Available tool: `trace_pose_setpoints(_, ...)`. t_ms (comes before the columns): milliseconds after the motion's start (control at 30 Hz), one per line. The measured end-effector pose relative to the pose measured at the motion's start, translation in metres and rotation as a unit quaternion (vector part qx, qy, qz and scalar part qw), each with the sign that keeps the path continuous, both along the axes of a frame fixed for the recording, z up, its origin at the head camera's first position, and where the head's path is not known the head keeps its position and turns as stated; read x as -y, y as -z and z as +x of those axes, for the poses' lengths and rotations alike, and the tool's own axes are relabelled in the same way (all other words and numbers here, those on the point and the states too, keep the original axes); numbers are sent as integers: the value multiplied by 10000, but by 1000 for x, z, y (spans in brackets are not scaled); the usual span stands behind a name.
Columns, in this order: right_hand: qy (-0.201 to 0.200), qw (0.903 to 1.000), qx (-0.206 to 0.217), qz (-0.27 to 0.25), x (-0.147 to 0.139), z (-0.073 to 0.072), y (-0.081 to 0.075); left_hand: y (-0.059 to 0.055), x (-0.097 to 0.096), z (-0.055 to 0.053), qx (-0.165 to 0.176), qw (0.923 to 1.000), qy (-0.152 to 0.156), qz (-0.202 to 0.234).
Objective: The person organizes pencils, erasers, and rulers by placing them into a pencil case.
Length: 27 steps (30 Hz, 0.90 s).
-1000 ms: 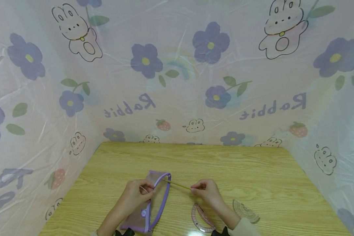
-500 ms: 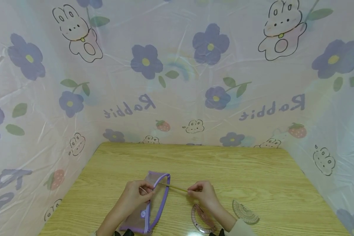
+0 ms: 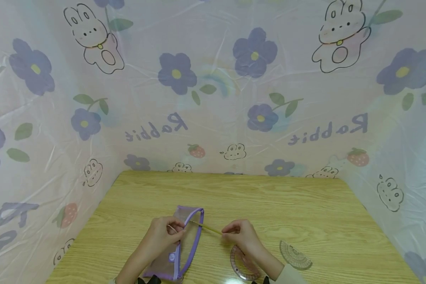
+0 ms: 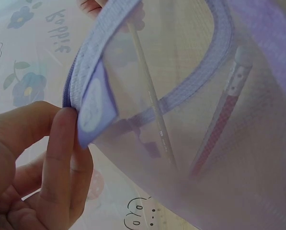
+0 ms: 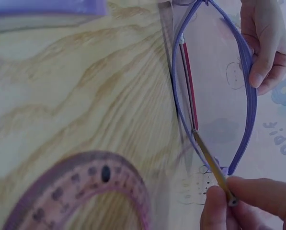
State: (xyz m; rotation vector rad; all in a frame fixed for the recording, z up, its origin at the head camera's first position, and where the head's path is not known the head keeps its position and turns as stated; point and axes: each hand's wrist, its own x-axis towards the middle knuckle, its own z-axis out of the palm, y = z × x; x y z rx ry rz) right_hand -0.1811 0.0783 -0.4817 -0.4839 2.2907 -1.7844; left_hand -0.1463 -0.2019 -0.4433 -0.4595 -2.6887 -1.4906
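My left hand [image 3: 165, 232] pinches the zip edge of a see-through purple pencil pouch [image 3: 162, 263], whose mouth gapes to the right. In my right hand [image 3: 244, 236] is a slim yellow pencil [image 3: 210, 229], pinched near its right end between thumb and fingers. The pencil's other end reaches through the pouch's mouth; in the left wrist view its shaft [image 4: 154, 100] shows behind the sheer wall. A red pencil [image 4: 223, 115] with a white eraser end lies inside the pouch. The right wrist view shows this red pencil [image 5: 189, 86] along the pouch's lower side.
A pinkish half-round protractor [image 3: 235, 265] lies just below my right hand, partly under the forearm. Farther right is a clear protractor [image 3: 295, 255]. The wood-grain table [image 3: 269, 201] is enclosed by a printed rabbit-and-flower sheet [image 3: 213, 118]. A purple-edged item [image 5: 47, 7] shows at the right wrist view's corner.
My right hand has moved left and slightly down, sliding the yellow pencil farther into the pouch. The left hand keeps its grip on the zip edge, nearly still.
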Motion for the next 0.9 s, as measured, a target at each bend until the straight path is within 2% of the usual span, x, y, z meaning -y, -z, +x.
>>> trace_pose_setpoints(133,-272,9992,171,-218,2,1,-3,0,1,0,-40,10000,-34,-54)
trace_pose_setpoints(367,-599,9971,359,-298,3,2,-4,2,2,0,-123,9999,0,-90)
trace_pose_setpoints(667,-719,9945,623,-432,5,2,-3,1,2,-1,-225,9996,-13,-182)
trace_pose_setpoints(900,-943,9900,868,-598,5,2,-2,1,1,0,-173,9998,6,-134)
